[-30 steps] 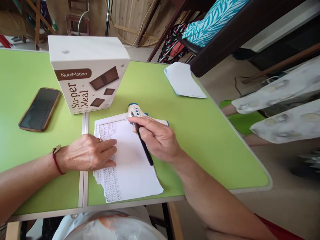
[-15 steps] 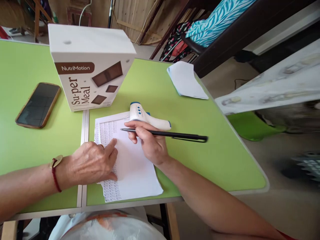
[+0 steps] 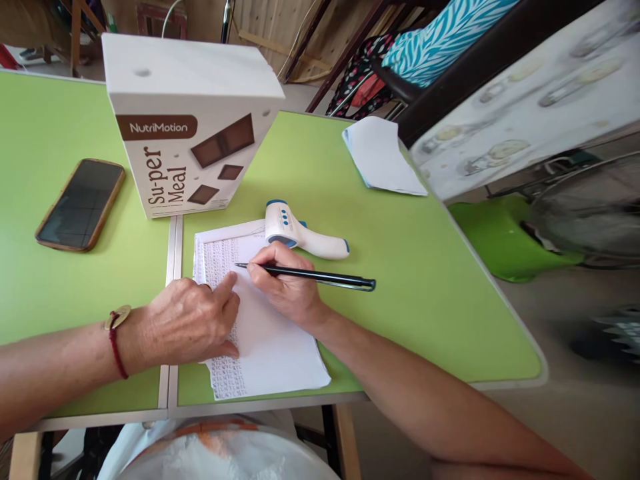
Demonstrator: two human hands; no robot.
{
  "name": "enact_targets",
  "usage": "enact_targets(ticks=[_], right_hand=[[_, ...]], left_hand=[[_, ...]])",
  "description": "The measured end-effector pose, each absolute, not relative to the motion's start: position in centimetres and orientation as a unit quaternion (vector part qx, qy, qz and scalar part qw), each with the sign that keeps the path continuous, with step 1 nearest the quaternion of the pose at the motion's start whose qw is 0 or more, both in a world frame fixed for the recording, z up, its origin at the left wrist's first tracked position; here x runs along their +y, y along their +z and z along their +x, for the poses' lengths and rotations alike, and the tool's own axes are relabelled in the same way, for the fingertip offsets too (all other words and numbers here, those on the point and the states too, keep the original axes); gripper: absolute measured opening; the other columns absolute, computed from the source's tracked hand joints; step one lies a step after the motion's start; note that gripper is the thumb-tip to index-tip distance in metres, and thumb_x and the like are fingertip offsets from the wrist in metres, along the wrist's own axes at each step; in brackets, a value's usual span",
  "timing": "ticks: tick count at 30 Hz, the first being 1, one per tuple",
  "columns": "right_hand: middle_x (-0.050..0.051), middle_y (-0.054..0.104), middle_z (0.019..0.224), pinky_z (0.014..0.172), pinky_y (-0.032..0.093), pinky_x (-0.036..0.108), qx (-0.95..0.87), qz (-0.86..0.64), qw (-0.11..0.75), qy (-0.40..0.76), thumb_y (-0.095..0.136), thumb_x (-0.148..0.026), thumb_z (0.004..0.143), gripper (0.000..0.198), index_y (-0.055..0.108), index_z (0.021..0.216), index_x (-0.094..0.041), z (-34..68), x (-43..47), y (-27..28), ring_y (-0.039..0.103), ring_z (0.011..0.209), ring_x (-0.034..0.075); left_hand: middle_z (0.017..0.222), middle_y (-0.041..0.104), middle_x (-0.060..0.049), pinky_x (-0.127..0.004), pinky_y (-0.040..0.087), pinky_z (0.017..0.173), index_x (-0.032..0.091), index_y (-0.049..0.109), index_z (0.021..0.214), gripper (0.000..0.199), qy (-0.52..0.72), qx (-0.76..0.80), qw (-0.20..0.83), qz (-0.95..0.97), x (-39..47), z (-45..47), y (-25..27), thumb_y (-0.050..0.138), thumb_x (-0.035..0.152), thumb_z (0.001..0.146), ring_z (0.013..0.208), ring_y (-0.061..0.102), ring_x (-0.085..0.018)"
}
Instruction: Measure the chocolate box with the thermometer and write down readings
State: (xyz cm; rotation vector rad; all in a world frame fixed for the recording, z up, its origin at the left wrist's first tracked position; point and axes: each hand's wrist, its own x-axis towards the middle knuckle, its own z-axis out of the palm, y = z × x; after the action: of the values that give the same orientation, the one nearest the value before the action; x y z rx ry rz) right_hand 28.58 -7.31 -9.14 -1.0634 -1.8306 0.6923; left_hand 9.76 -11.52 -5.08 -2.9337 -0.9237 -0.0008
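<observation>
Pen (image 3: 330,277) in right hand (image 3: 290,288)

Seemingly home: 2-panel green table (image 3: 425,280), meal box (image 3: 175,160), phone (image 3: 81,205), blue-white patterned fabric (image 3: 445,43).

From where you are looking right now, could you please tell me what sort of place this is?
Probably a room in a home: a phone and a NutriMotion box share the green table, and turquoise-patterned fabric shows beyond it.
</observation>
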Motion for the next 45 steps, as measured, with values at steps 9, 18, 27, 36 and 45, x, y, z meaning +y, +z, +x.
enact_targets(ticks=[9, 18, 27, 36, 45], right_hand=[[-0.005, 0.052, 0.058, 0.051, 0.04, 0.025, -0.745, -0.436, 0.422, 0.277, 0.055, -0.02, 0.078, 0.014, 0.049, 0.066, -0.023, 28.64, -7.23, -9.22, 0.046, 0.052, 0.01], [-0.006, 0.051, 0.057, 0.05, 0.039, 0.024, -0.748, -0.435, 0.418, 0.277, 0.054, -0.02, 0.078, 0.014, 0.048, 0.065, -0.023, 28.63, -7.16, -8.96, 0.045, 0.051, 0.01], [-0.006, 0.049, 0.056, 0.049, 0.038, 0.023, -0.748, -0.42, 0.442, 0.263, 0.053, -0.014, 0.077, 0.016, 0.047, 0.064, -0.022, 28.58, -7.23, -9.01, 0.045, 0.05, 0.008], [-0.007, 0.05, 0.057, 0.049, 0.038, 0.023, -0.759, -0.418, 0.43, 0.255, 0.053, -0.015, 0.077, 0.016, 0.046, 0.065, -0.022, 28.65, -7.14, -9.09, 0.045, 0.05, 0.008], [-0.007, 0.05, 0.056, 0.049, 0.038, 0.023, -0.754, -0.422, 0.441, 0.242, 0.052, -0.015, 0.078, 0.016, 0.046, 0.065, -0.022, 28.65, -7.17, -9.25, 0.044, 0.05, 0.008]], left_hand=[[0.105, 0.064, -0.017, -0.028, 0.026, 0.035, 0.011, 0.06, 0.086, 0.055, -0.003, -0.309, 0.025, -0.951, -11.47, 9.92, -4.94, 0.066, 0.065, 0.077, 0.042, 0.048, -0.01], [0.104, 0.065, -0.015, -0.031, 0.028, 0.033, 0.012, 0.061, 0.088, 0.054, -0.001, -0.306, 0.026, -0.952, -11.44, 9.95, -4.99, 0.065, 0.065, 0.077, 0.042, 0.049, -0.014], [0.102, 0.065, -0.015, -0.029, 0.028, 0.034, 0.011, 0.06, 0.087, 0.055, -0.011, -0.307, 0.021, -0.951, -11.43, 9.86, -4.91, 0.067, 0.064, 0.076, 0.041, 0.047, -0.011], [0.106, 0.065, -0.016, -0.031, 0.03, 0.034, 0.011, 0.061, 0.089, 0.055, 0.004, -0.303, 0.032, -0.953, -11.38, 9.92, -4.98, 0.066, 0.065, 0.077, 0.043, 0.052, -0.015], [0.111, 0.064, -0.017, -0.031, 0.033, 0.035, 0.011, 0.062, 0.094, 0.055, 0.018, -0.304, 0.029, -0.952, -11.45, 9.87, -4.8, 0.063, 0.064, 0.079, 0.045, 0.054, -0.015]])
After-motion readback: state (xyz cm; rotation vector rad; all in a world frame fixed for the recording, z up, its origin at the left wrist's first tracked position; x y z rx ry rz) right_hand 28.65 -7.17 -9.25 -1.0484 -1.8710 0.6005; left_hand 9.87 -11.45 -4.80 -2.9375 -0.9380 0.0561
